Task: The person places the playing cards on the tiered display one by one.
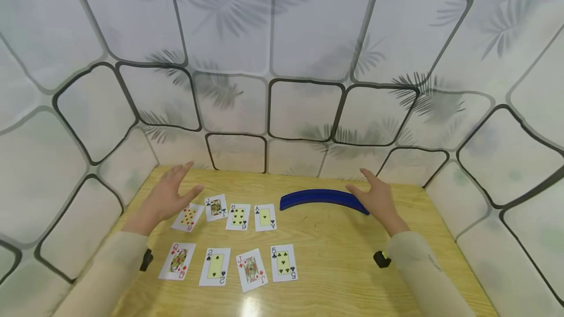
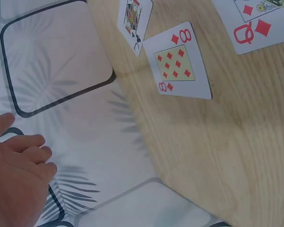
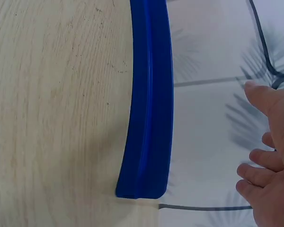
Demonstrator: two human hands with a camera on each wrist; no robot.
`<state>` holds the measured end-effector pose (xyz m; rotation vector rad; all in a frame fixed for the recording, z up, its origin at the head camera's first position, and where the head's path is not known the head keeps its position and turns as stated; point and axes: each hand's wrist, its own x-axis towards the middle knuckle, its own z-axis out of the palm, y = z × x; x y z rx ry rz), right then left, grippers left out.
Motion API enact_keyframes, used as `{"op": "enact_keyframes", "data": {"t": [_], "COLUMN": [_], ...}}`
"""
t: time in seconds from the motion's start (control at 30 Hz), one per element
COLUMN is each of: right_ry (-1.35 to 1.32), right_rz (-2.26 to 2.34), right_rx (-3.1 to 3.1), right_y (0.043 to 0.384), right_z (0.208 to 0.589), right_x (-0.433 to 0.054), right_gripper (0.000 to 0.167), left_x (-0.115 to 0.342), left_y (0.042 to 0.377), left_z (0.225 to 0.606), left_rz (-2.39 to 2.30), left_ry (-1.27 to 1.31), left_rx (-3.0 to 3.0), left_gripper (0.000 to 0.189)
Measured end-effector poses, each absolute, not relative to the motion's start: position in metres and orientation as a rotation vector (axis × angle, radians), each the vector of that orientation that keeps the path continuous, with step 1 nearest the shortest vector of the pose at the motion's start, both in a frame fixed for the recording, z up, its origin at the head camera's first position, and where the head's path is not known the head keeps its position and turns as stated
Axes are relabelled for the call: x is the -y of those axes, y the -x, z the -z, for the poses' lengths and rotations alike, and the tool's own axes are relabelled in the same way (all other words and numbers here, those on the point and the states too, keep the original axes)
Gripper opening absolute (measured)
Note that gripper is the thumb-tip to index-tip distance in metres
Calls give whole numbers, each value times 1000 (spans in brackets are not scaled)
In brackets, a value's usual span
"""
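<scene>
My left hand (image 1: 169, 194) hovers above the back left of the table, thumb and fingers spread, holding nothing. Just under it lies the eight of diamonds (image 1: 188, 217). Beside that card are the jack of clubs (image 1: 216, 208), a six (image 1: 238, 217) and an ace (image 1: 265, 217). A nearer row has the queen of diamonds (image 1: 177, 261), a two (image 1: 215, 267), the jack of diamonds (image 1: 251, 270) and a five (image 1: 284, 263). My right hand (image 1: 378, 199), fingers apart and holding nothing, is raised near the right end of a curved blue card holder (image 1: 323, 196).
The wooden table (image 1: 335, 268) is enclosed at the back and sides by patterned white walls (image 1: 304, 111). Dark wrist-camera pieces show below the left forearm (image 1: 103, 273) and the right forearm (image 1: 423, 268).
</scene>
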<state>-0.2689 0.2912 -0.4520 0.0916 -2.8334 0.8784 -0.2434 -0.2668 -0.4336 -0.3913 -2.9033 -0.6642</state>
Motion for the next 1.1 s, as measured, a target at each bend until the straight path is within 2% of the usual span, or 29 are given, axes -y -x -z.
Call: {"op": "enact_keyframes", "data": {"t": [0.2,0.5,0.77,1.1], "right_ry": [-5,86,135,230], "right_rz": [-1056,-1214,-1282,-1276], "right_rx": [2749,2694,2723,2777], "right_y": [267,265,262,262], "right_z": [464,486,505,526], "right_x": [-306,-322,-332,-334], "right_gripper": [76,65,69,67], "left_x": [269,277,284,291], "left_y": [243,242,237,231], "left_z": [447,466,483,494], "left_rz": [730,795,821,882], "left_ry": [350,223,191,149], "left_rx": [2849,2795,2813,2893], "left_gripper": [76,56,43,43]}}
